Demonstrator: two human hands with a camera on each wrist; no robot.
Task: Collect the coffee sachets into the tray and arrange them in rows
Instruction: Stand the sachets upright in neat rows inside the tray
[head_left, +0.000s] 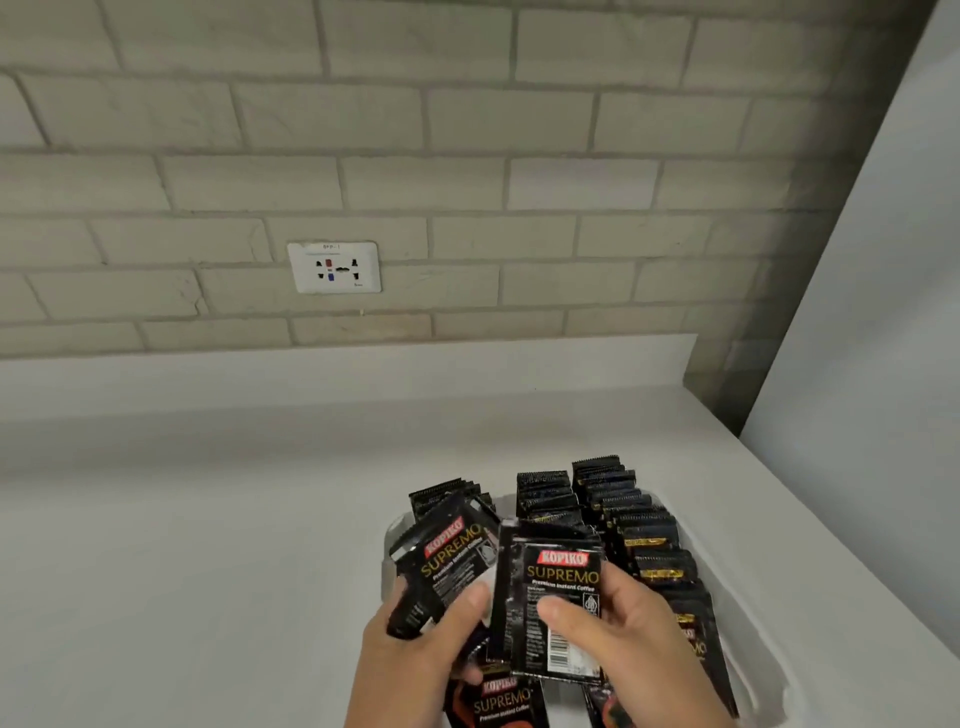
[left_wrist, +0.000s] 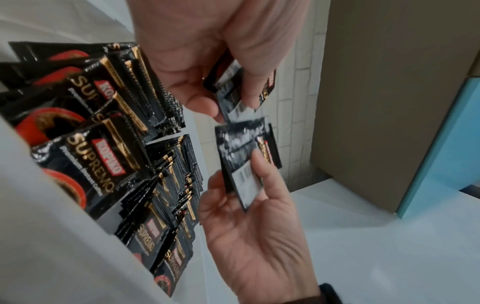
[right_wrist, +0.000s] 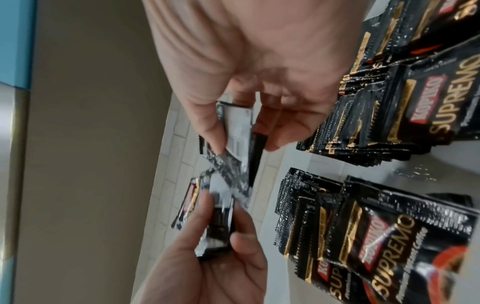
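Over the white tray (head_left: 769, 670) my left hand (head_left: 436, 613) grips a small tilted stack of black Kopiko sachets (head_left: 452, 551). My right hand (head_left: 587, 597) pinches a second upright stack (head_left: 556, 577) between thumb and fingers, and the two stacks meet at their edges. Several rows of sachets (head_left: 639, 525) stand packed in the tray beyond and to the right of my hands. The left wrist view shows the left hand (left_wrist: 228, 100) on its stack (left_wrist: 233, 86), with the right hand's stack (left_wrist: 244, 156) below. In the right wrist view the right hand (right_wrist: 246, 139) holds sachets (right_wrist: 239, 127) beside the rows (right_wrist: 376, 226).
The tray sits on a white counter (head_left: 208, 545) against a brick wall with a socket (head_left: 335, 267). A pale panel (head_left: 883, 312) closes the right side. A brown and blue cabinet (left_wrist: 389, 102) stands past the counter.
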